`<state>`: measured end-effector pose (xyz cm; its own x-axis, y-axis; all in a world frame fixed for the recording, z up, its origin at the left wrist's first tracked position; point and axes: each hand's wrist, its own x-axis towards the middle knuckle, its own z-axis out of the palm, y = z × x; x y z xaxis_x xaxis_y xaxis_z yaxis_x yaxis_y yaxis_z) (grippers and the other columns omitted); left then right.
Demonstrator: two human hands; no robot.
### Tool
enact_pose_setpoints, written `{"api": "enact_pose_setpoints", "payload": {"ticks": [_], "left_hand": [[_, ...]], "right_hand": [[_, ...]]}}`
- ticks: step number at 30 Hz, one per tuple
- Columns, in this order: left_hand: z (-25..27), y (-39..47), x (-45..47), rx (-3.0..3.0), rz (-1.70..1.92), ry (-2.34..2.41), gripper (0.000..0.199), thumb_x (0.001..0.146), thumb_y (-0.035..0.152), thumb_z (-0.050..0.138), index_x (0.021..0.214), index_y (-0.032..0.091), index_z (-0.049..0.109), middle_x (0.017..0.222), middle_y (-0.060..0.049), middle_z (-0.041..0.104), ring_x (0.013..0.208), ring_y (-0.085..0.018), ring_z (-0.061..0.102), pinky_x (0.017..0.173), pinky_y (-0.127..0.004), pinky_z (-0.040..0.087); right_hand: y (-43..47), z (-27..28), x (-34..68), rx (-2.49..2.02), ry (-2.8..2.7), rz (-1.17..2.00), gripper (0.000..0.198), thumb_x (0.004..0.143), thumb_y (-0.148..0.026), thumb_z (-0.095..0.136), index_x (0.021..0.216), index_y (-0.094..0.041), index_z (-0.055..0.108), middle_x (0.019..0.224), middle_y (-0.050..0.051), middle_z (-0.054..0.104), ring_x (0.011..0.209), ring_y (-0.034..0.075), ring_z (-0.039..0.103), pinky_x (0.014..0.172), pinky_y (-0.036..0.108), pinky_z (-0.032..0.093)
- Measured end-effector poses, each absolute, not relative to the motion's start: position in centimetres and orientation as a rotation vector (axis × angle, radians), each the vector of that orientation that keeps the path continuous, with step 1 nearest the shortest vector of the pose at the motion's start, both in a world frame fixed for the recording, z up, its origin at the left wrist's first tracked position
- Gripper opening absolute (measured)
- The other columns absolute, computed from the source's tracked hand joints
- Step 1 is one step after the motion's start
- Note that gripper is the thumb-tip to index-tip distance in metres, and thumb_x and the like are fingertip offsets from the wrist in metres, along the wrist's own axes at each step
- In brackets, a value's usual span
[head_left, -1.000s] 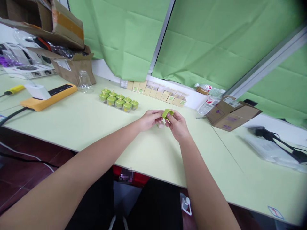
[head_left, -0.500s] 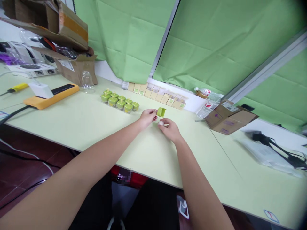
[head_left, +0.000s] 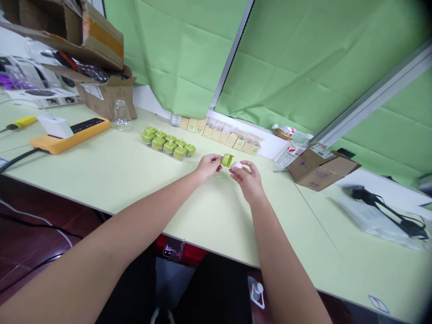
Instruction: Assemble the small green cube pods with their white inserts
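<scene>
The green curtain [head_left: 303, 63] hangs behind the far edge of the pale tabletop [head_left: 202, 211]. Two cartons [head_left: 103, 38] are stacked toward the left of that far edge; a single box [head_left: 313, 168] stands near the same edge, right of centre. The orange power strip [head_left: 88, 131] lies on the left part, between the far and near edges. A row of small boxes [head_left: 218, 129] lines the middle of the far edge, with green-lidded jars [head_left: 168, 146] grouped in front and to the left. The left hand [head_left: 208, 166] pinches the green cap [head_left: 227, 160] at its left side, between thumb and fingers, over the middle of the tabletop, its open end toward the right. The right hand [head_left: 249, 177] grips the small white piece [head_left: 237, 165] between thumb and fingers just beside that opening; whether the two parts touch cannot be told.
</scene>
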<state>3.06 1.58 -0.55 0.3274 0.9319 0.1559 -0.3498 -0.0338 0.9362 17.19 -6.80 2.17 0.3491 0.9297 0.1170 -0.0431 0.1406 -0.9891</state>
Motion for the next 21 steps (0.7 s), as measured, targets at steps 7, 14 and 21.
{"api": "enact_pose_setpoints", "payload": {"ticks": [7,14,21], "left_hand": [[-0.32,1.48,3.06,1.198,1.162,0.667,0.014,0.090,0.023,0.060,0.082,0.012,0.066,0.070,-0.004,0.066,0.061,-0.011,0.062,0.059,-0.023,0.048],[0.11,1.32,2.87,1.236,1.171,0.700,0.014,0.092,0.019,0.055,0.083,0.012,0.063,0.078,-0.005,0.067,0.068,-0.011,0.065,0.060,-0.022,0.051],[-0.49,1.65,3.00,1.385,1.193,0.640,0.015,0.094,0.020,0.050,0.083,0.013,0.059,0.073,-0.003,0.064,0.068,-0.011,0.064,0.060,-0.022,0.053]], "right_hand": [[-6.79,2.54,17.11,-1.027,-0.908,0.988,0.034,0.066,-0.031,0.084,0.091,-0.025,0.062,0.095,-0.001,0.071,0.091,0.015,0.070,0.099,0.034,0.054],[-6.86,2.70,17.27,-0.968,-0.900,1.013,0.037,0.065,-0.031,0.087,0.094,-0.024,0.066,0.096,0.000,0.074,0.094,0.015,0.071,0.103,0.033,0.052],[-7.01,2.56,17.20,-1.173,-0.998,0.896,0.043,0.064,-0.038,0.086,0.101,-0.025,0.068,0.099,0.002,0.073,0.091,0.020,0.071,0.082,0.034,0.061]]}}
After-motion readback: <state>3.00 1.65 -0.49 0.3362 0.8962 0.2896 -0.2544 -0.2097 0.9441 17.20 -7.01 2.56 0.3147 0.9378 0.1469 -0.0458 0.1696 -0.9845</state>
